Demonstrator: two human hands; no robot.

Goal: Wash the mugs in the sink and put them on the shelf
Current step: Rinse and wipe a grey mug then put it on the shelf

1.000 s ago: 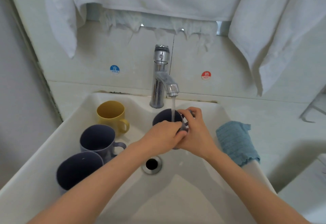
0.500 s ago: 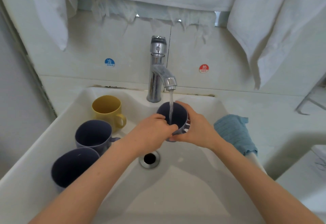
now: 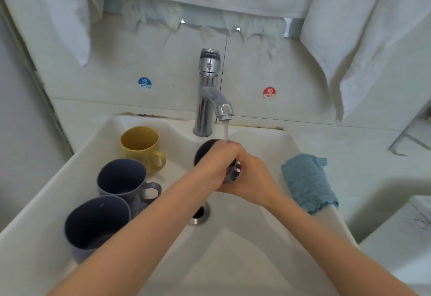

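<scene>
I hold a dark purple mug (image 3: 203, 153) under the running chrome tap (image 3: 210, 95) over the white sink (image 3: 233, 260). My left hand (image 3: 217, 162) curls over the mug's rim and covers most of its mouth; water falls onto its fingers. My right hand (image 3: 251, 181) grips the mug from below and the right. Along the sink's left side stand a yellow mug (image 3: 140, 146), a purple mug (image 3: 123, 179) and a darker purple mug (image 3: 95, 225), all upright.
A blue cloth (image 3: 307, 181) hangs over the sink's right rim. White towels (image 3: 363, 27) hang above the tiled wall. The drain (image 3: 199, 214) lies below my hands. A wire rack (image 3: 410, 137) shows at the right edge.
My left hand has moved from the mug's side up over its rim and into the water stream. The mug has tilted and shifted slightly left. The camera has dropped closer.
</scene>
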